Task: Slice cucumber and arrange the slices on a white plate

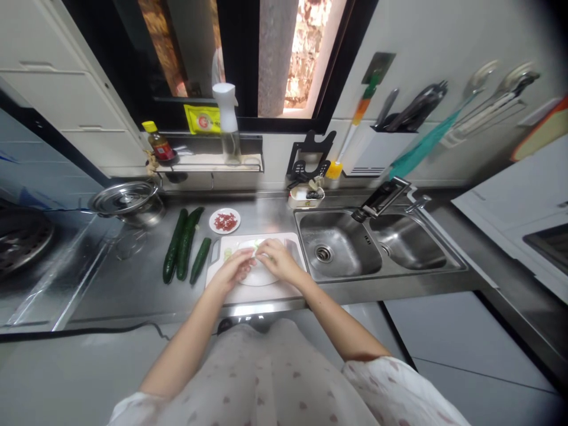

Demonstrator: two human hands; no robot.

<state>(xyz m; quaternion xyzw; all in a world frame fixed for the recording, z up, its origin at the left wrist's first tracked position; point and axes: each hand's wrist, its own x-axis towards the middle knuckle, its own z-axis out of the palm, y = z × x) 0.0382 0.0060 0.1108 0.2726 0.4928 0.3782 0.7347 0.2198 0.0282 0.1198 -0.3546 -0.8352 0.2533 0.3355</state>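
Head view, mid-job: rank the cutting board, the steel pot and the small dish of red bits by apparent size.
1. cutting board: largest, though partly covered.
2. steel pot: smaller, but it sits farther off, so its true size is unsure.
3. small dish: clearly smallest.

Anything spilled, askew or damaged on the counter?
Nothing stands out. Three cucumbers lie side by side left of the cutting board, a small dish of red bits sits behind it, and left hand and right hand meet over the board. No spill visible.
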